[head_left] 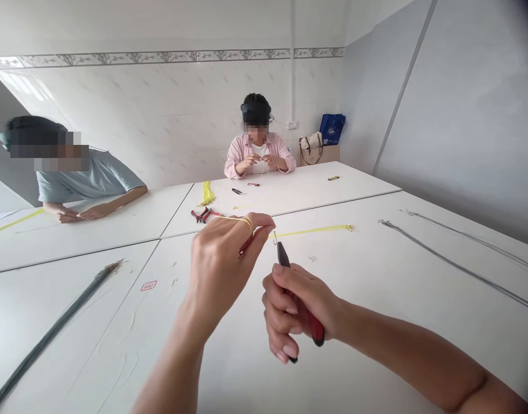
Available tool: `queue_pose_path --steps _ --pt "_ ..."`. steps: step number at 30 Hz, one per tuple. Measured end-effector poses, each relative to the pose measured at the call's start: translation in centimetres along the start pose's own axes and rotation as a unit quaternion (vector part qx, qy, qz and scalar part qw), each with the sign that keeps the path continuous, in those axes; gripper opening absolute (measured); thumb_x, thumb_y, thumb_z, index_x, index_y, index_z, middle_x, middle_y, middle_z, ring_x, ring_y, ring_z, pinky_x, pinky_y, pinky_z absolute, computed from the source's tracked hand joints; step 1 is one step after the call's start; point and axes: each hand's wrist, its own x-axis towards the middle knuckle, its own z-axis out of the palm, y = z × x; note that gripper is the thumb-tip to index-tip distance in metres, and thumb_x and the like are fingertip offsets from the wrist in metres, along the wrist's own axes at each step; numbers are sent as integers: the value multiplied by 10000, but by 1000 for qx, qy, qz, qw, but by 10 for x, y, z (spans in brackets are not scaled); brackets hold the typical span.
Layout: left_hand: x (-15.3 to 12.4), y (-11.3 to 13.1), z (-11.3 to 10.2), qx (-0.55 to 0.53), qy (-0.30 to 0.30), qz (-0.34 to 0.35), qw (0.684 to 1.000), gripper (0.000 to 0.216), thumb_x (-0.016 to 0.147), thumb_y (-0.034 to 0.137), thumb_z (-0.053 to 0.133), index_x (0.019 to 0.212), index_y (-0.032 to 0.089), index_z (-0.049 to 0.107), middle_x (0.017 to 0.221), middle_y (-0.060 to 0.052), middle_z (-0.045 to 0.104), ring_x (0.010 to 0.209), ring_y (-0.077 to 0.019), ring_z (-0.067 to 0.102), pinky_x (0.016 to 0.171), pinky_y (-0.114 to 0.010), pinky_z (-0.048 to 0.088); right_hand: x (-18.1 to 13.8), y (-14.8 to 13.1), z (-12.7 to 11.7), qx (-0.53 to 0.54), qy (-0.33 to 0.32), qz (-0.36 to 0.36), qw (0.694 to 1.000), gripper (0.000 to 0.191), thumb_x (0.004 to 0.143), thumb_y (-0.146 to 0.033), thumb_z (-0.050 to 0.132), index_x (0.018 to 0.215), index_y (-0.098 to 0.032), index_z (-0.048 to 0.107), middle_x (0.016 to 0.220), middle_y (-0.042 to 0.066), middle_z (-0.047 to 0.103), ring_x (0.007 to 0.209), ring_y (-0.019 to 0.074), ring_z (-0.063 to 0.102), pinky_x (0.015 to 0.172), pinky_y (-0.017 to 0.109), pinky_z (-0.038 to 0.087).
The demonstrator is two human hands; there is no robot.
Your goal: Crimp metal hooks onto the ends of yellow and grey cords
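a hook [275, 238] hangs in the narrow space between the two hands, and the relation to mind is how it stands to the tip of the pliers [283, 254]. it is roughly upright, its eye end up and its bend down, just beyond the tip and a little to the left of it. the pliers slant: tip up and slightly left, handles down toward the right wrist, so their long axis points nearly at the hook. whether the tip has the hook or only sits beside it cannot be told.

the right hand [299, 302] is closed around the handles, thumb on top, fingers curled beneath. the left hand [223, 256] is bent over at the wrist, thumb and forefinger pressed together, with yellow line [249, 222] looped round the forefinger. its fingertips lie just beside the hook's upper end, nearer to it than the right hand's own fingers, which reach it only by way of the pliers.

beyond the hands, a yellow bundle [313, 231] lies along the table [367, 356], pointing off to the right, hooks at its far end.
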Motion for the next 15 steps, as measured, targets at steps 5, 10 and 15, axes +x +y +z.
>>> queue_pose_path --steps 5,10,15 --pt "0 4 -4 -7 -6 -8 1000 133 929 119 663 812 176 687 571 78 520 539 -71 383 594 -234 404 -1 0 2 -13 -10 -6 1000 557 1038 -560 476 618 -198 423 475 -65 445 455 137 615 520 286 555" --pt "1 0 -10 -48 -53 -47 996 139 932 160 653 809 198 708 507 100 360 490 -78 293 518 -226 370 0 0 2 -39 -10 2 999 574 1011 -597 511 608 -198 416 470 -59 459 457 141 611 523 293 553" --pt "1 3 -4 -2 -13 -33 999 154 942 178 642 808 206 714 505 85 388 529 -89 383 612 -248 429 0 -2 2 -19 -1 1 1000 549 1027 -570 493 626 -199 436 480 -64 451 460 141 608 522 298 556"
